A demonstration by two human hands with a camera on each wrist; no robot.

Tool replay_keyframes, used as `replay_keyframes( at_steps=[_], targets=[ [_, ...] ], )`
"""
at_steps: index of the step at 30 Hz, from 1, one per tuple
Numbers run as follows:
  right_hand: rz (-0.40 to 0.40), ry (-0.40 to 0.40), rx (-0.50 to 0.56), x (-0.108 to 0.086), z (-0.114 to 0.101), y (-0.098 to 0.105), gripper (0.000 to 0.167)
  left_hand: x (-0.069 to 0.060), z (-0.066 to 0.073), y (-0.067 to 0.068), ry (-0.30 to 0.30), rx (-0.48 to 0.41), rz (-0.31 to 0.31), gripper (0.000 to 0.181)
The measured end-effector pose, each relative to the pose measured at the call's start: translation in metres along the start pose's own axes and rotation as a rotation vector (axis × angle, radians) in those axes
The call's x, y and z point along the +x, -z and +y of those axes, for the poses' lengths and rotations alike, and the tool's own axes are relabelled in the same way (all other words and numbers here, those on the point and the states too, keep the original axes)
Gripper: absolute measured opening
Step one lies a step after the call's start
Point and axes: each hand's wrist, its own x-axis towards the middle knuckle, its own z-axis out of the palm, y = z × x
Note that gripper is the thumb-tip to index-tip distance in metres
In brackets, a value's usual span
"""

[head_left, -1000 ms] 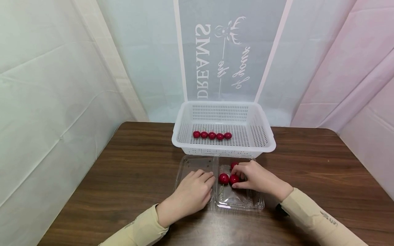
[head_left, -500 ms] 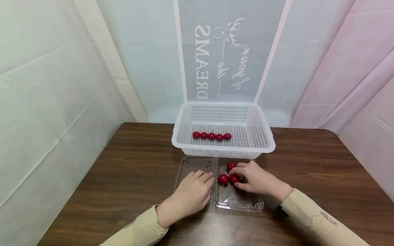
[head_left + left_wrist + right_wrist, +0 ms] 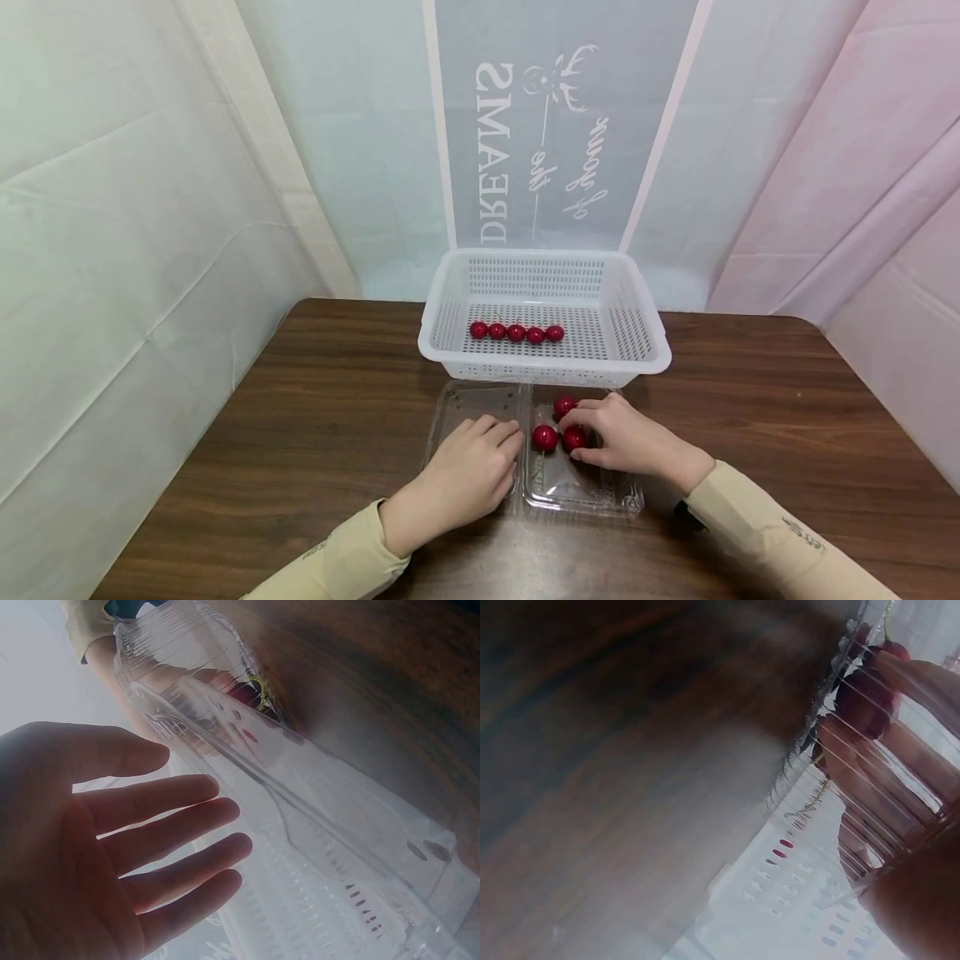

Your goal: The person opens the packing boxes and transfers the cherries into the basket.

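A clear plastic clamshell (image 3: 570, 492) lies unfolded on the table. In its right half are three dark red cherries: one at the left (image 3: 545, 437), one at the back (image 3: 564, 406), and one at the right (image 3: 574, 439). My right hand (image 3: 626, 437) has thumb and fingers curled round the right cherry, which shows through the clear wall in the right wrist view (image 3: 866, 701). The left hand (image 3: 468, 471) lies over the left half of the clamshell, close to the hinge. Its fingers look straight and slightly spread in the left wrist view (image 3: 172, 825).
Directly behind the clamshell stands a white perforated basket (image 3: 543, 367). Several red cherries (image 3: 516, 332) line up on its floor. Brown wood-grain table (image 3: 337, 417) surrounds both. Pale curtains (image 3: 375, 167) hang behind and at the sides.
The right hand's thumb and fingers have shifted slightly, exposing more of the back cherry, which sits a little further left. The right cherry has moved slightly right. My left hand stays put.
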Motion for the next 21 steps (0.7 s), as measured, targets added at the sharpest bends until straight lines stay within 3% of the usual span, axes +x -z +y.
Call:
replay_keyframes(
  at_steps=[10, 21],
  targets=[
    [-0.045, -0.02, 0.039, 0.002, -0.002, 0.012, 0.029, -0.001, 0.0, 0.0, -0.002, 0.004, -0.001, 0.027],
    [-0.011, 0.03, -0.011, 0.003, -0.005, 0.027, 0.03, 0.0, 0.0, 0.002, 0.001, 0.001, 0.011, 0.027]
  ],
)
